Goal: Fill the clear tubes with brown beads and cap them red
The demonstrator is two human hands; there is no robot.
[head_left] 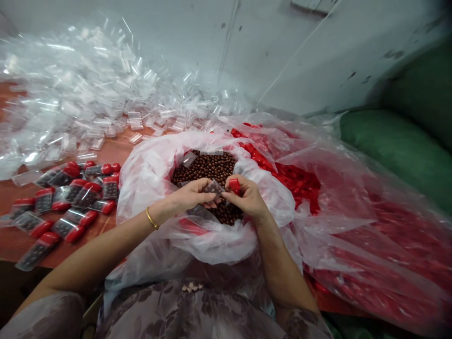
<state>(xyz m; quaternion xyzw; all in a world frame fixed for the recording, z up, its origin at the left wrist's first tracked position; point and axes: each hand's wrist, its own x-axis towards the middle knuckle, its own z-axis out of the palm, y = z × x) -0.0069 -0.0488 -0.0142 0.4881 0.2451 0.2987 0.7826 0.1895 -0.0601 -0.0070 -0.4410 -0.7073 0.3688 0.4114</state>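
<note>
Over an open white plastic bag [141,165] full of small brown balls [212,165], my two hands meet. My left hand [197,194] is closed on a small clear plastic container [214,187] with dark balls inside. A red cap [234,185] sits in the fingers of my right hand [245,195], whose fingertips also reach the container's edge. The cap is apart from the container. An unfilled clear container [189,159] lies on the balls near the bag's far side.
Filled containers with red caps [70,197] lie at the left on the orange-red table [116,146]. Behind them a large heap of clear containers [88,80] reaches the wall. At the right, a clear bag [339,235] holds red caps [296,181], beside a green cushion-like thing [395,150].
</note>
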